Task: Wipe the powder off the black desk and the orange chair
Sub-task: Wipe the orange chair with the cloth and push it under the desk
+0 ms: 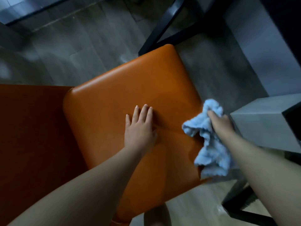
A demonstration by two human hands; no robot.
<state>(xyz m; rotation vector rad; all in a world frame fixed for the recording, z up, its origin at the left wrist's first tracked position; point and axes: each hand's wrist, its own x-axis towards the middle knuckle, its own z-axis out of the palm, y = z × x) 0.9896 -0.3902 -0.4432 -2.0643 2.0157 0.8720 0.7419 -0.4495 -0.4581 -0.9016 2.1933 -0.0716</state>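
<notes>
An orange chair [123, 98] and black desk legs [164, 25] stand on grey wood-look floor [73, 46].

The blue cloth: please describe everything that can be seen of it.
The blue cloth is light blue and fluffy, like microfibre or terry. It is crumpled into loose folds, not spread flat. The right hand grips its upper part, with the fingers curled into the fabric, and the rest hangs down below the hand. It is at the right edge of the orange chair seat, overlapping that edge in the picture; whether it touches the seat cannot be told.
</notes>
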